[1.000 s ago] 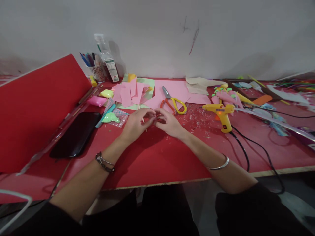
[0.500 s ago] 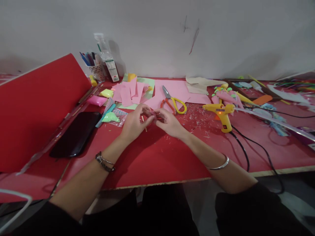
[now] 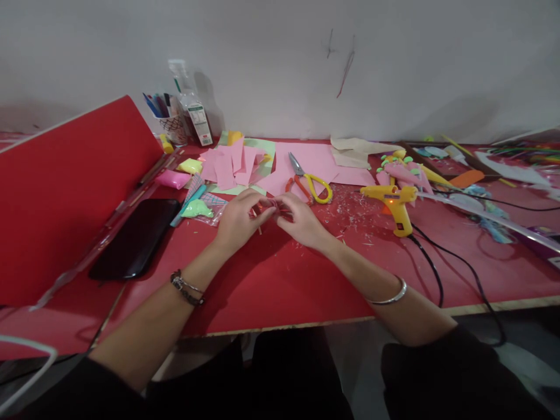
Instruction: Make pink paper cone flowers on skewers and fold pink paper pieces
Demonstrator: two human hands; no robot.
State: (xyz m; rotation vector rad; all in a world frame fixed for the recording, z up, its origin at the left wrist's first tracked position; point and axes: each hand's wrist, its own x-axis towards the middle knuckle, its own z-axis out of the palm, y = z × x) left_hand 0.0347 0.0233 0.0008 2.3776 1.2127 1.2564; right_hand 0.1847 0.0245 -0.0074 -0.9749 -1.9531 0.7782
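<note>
My left hand (image 3: 242,217) and my right hand (image 3: 300,219) meet over the red table, fingertips pinched together. Between them is a small pink piece (image 3: 268,205), mostly covered by the fingers; it looks like thin paper, but its shape does not show. Under my left hand a short thin stick (image 3: 259,229) pokes out. Just beyond my right hand lie scissors (image 3: 321,188) with yellow and orange handles, blades pointing away over pink paper (image 3: 312,158). Cut pink paper strips (image 3: 224,169) lie beyond my left hand.
A yellow glue gun (image 3: 396,207) with a lit orange light stands at right, its black cord (image 3: 431,265) trailing off the front edge. A black phone (image 3: 135,239), clay packets (image 3: 172,179), a pen cup (image 3: 172,128) and a bottle (image 3: 196,119) are at left. Scraps litter the middle.
Both hands stay in nearly the same place. The fingers have shifted slightly and closed a little more around the pink piece.
</note>
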